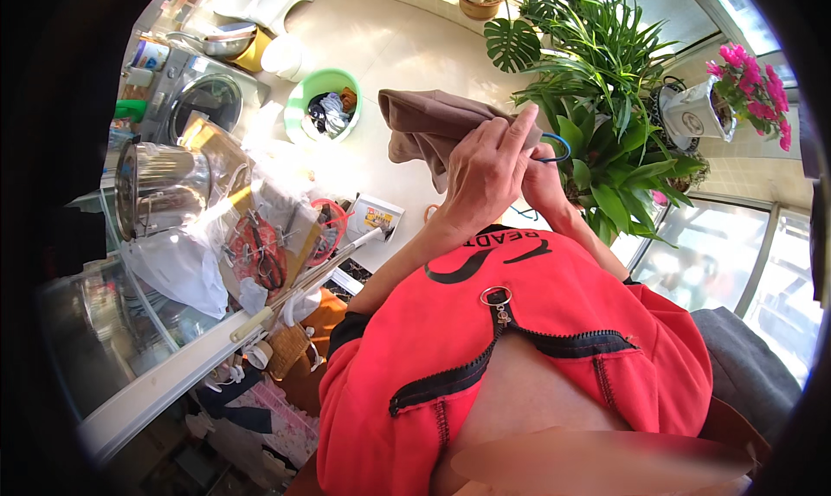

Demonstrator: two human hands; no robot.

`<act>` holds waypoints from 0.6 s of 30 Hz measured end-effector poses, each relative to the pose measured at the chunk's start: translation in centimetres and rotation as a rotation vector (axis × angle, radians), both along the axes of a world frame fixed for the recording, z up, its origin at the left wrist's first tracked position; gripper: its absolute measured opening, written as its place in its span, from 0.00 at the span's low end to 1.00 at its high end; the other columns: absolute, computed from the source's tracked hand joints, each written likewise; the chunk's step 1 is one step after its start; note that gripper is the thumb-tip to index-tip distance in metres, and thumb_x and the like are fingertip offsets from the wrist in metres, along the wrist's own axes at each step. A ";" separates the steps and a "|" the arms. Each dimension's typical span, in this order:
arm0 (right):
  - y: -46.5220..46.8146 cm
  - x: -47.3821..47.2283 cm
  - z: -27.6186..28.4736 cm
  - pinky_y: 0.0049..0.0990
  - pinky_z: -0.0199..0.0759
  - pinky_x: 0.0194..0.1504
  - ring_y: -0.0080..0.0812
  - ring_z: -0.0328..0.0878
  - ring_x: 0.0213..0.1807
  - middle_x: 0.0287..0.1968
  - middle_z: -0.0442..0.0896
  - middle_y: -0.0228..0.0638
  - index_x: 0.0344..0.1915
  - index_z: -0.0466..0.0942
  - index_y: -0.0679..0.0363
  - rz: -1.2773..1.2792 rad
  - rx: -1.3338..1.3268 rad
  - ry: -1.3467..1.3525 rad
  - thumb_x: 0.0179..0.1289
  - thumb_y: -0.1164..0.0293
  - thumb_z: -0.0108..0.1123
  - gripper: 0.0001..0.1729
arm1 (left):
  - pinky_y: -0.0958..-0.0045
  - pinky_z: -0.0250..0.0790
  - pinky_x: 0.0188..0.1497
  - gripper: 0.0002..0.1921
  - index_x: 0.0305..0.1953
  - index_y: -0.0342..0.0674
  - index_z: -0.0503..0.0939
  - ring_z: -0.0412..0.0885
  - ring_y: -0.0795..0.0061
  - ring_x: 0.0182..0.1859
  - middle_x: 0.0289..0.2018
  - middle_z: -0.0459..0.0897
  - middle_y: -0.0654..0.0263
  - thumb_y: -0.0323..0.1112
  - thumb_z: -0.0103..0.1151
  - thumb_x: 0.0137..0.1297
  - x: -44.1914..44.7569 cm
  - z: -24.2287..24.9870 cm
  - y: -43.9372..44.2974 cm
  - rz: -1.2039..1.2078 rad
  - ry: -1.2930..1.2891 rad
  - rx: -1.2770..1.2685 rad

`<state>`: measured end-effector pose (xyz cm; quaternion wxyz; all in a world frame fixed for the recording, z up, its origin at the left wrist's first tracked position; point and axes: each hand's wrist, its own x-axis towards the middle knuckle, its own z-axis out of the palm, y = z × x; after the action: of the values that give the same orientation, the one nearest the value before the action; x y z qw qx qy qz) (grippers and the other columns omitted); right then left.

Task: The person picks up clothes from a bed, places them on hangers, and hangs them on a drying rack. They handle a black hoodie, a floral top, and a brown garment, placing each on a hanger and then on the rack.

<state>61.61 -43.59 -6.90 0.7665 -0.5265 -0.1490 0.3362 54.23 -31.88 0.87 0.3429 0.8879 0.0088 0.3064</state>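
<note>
A brown fabric garment [441,116] hangs bunched in front of my chest, stretching away to the left. My left hand [483,165] grips its near end, with the index finger extended along the cloth. Close beside it, my right hand [544,181] is closed around a blue wire clothes hanger [566,147], whose curved part sticks out to the right. More thin blue wire shows below the hands. The left hand partly covers the right, and the cloth hides most of the hanger.
A green basin [293,110] of clothes sits on the tiled floor [376,35]. Leafy potted plants [604,74] crowd the right side. To the left are a washing machine [162,93], a steel pot [165,187] and a pale pole [311,278] over a cluttered counter.
</note>
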 end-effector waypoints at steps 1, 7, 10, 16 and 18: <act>-0.4 0.2 0.1 0.19 0.51 0.21 0.14 0.62 0.20 0.20 0.72 0.22 0.24 0.79 0.62 -0.076 0.067 0.066 0.60 0.78 0.58 0.07 | 0.64 0.71 0.38 0.23 0.59 0.39 0.74 0.78 0.59 0.37 0.35 0.77 0.60 0.27 0.60 0.61 -0.3 0.8 0.0 -0.135 0.017 0.040; -4.3 4.4 1.1 0.19 0.67 0.25 0.19 0.72 0.22 0.32 0.81 0.32 0.47 0.75 0.66 0.025 0.362 0.272 0.55 0.81 0.55 0.17 | 0.63 0.63 0.59 0.19 0.57 0.39 0.76 0.71 0.62 0.56 0.48 0.78 0.61 0.30 0.61 0.64 -1.8 2.3 7.9 0.448 -0.258 -0.077; -5.0 5.0 1.0 0.17 0.59 0.21 0.16 0.64 0.18 0.29 0.79 0.31 0.45 0.75 0.66 0.050 0.440 0.278 0.55 0.80 0.57 0.15 | 0.71 0.60 0.64 0.16 0.54 0.37 0.77 0.72 0.71 0.56 0.49 0.79 0.64 0.27 0.58 0.65 0.1 0.2 11.9 0.009 0.071 -0.410; -5.5 5.1 0.7 0.18 0.53 0.22 0.15 0.60 0.19 0.23 0.73 0.25 0.36 0.76 0.65 0.028 0.379 0.165 0.59 0.78 0.57 0.04 | 0.80 0.66 0.43 0.06 0.40 0.33 0.80 0.74 0.84 0.37 0.33 0.81 0.71 0.29 0.54 0.70 1.9 4.7 11.9 0.093 -0.270 -0.787; -6.0 5.2 0.8 0.18 0.45 0.21 0.13 0.55 0.18 0.20 0.68 0.20 0.29 0.79 0.64 -0.023 0.210 -0.037 0.64 0.75 0.57 0.07 | 0.79 0.66 0.43 0.09 0.37 0.34 0.80 0.72 0.83 0.37 0.32 0.80 0.72 0.34 0.55 0.71 0.6 8.8 11.8 0.226 -0.397 -0.493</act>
<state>66.84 -49.58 -6.07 0.8184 -0.4510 -0.1915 0.3003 54.80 -20.05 9.72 0.5063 0.6946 0.1138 0.4982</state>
